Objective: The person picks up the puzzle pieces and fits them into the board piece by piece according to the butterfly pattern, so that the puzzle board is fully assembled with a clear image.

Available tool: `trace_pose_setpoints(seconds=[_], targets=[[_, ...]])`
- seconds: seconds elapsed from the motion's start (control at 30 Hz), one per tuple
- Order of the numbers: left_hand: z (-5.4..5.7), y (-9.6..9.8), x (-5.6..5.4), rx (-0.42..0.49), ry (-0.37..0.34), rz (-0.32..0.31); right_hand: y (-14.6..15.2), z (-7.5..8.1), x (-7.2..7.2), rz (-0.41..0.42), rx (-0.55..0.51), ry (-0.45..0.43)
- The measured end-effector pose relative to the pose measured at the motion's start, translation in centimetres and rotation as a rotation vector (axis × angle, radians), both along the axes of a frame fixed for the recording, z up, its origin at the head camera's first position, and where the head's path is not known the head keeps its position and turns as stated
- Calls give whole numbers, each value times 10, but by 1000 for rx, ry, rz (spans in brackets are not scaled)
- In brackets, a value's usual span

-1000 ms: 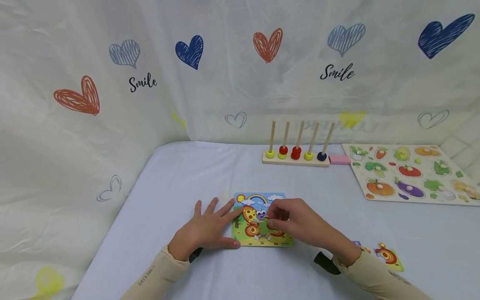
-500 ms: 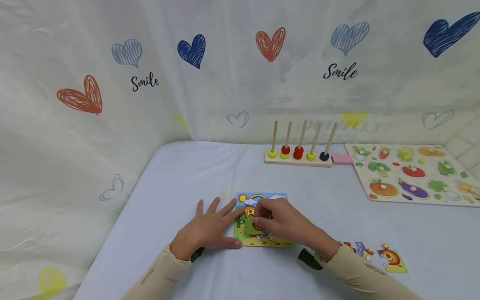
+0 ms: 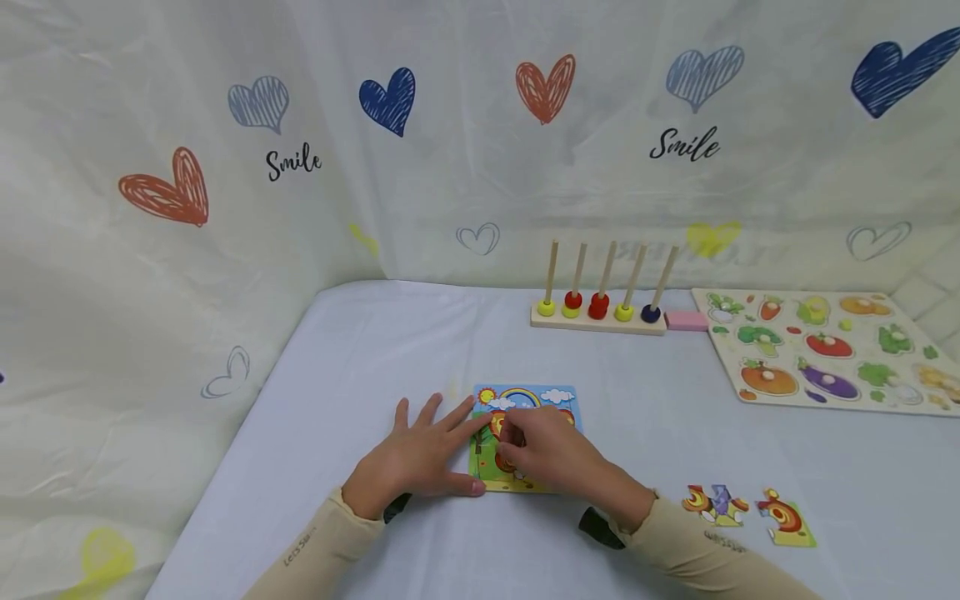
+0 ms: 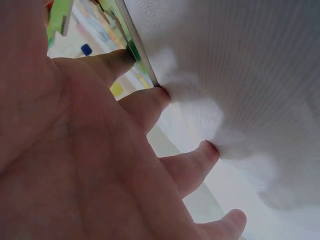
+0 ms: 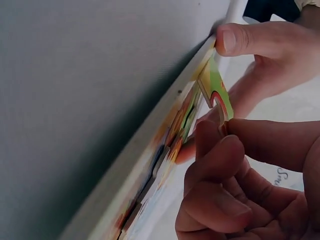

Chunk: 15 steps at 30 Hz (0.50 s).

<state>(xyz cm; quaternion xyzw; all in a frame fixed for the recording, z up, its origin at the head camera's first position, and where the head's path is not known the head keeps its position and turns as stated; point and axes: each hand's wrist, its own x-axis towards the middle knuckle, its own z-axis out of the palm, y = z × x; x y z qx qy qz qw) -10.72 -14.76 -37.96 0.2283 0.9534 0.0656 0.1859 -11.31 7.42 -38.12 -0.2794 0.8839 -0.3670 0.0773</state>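
A small picture puzzle board [image 3: 557, 397] with a sun, rainbow and clouds lies before me. My left hand [image 3: 420, 463] spreads its fingers over the board's left side, the thumb at the front corner. In the left wrist view, fingertips press at the board's edge [image 4: 139, 45] and on the cloth. My right hand [image 3: 553, 448] pinches a green and red puzzle piece [image 5: 218, 89] between thumb and finger. The piece stands tilted over the board's lower left, one end down at the board. Behind my right hand, much of the picture is hidden in the head view.
Two loose puzzle pieces, a purple and orange one [image 3: 717, 507] and a red spiral one [image 3: 786, 518], lie beside my right sleeve. Farther back are a bead-and-peg counting stand [image 3: 597, 323], a pink block [image 3: 686, 321] and a vegetable peg board [image 3: 787, 342].
My right hand has moved left across the board with the puzzle piece, from the middle towards the lower left. My left hand keeps its place. The two loose pieces are now uncovered by the sleeve.
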Motion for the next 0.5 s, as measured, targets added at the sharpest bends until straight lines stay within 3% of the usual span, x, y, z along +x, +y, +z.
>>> trace_pose_setpoints(seconds=[0.27,0.5], targets=[[-1,-1,0,8,1,1,-11,-1,3,-50,157,-9],[1,-2,0,23,1,-3,-17,-4,3,12,241,90]])
